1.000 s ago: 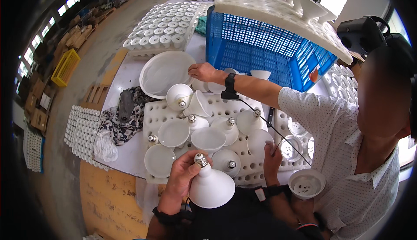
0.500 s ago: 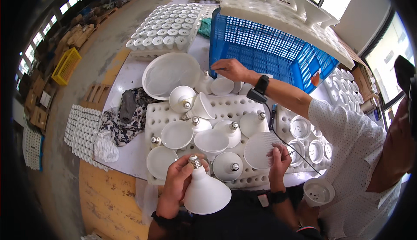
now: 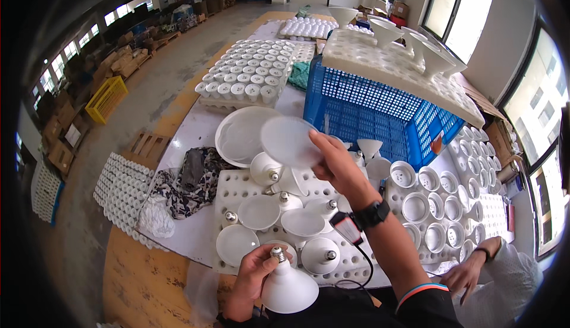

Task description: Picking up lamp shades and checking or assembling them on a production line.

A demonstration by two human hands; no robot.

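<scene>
My left hand (image 3: 252, 277) is closed around the neck of a white cone-shaped lamp bulb (image 3: 290, 289), its metal screw base pointing up and its wide end down. Raised over the foam tray, my right hand (image 3: 338, 164) pinches the edge of a round translucent lamp cover (image 3: 290, 141), blurred by motion. It hangs in front of a large white round basin (image 3: 237, 135). Below, on the perforated white foam tray (image 3: 225, 182), lie several similar bulbs (image 3: 320, 255), some base-up and some with their round face up. A dark device with a cable (image 3: 347, 228) sits at my right wrist.
A blue plastic crate (image 3: 362, 96) stands beyond the tray, with a foam board (image 3: 404, 66) of white cones on it. Several white cups (image 3: 415, 206) stand at right near a co-worker's hand (image 3: 466, 277). Camouflage cloth (image 3: 190, 182) lies at left, cup trays (image 3: 246, 75) farther back.
My right hand has lifted the lamp cover from the tray's right side up and left toward the basin. The co-worker's arm has withdrawn to the lower right. My view has tilted up slightly.
</scene>
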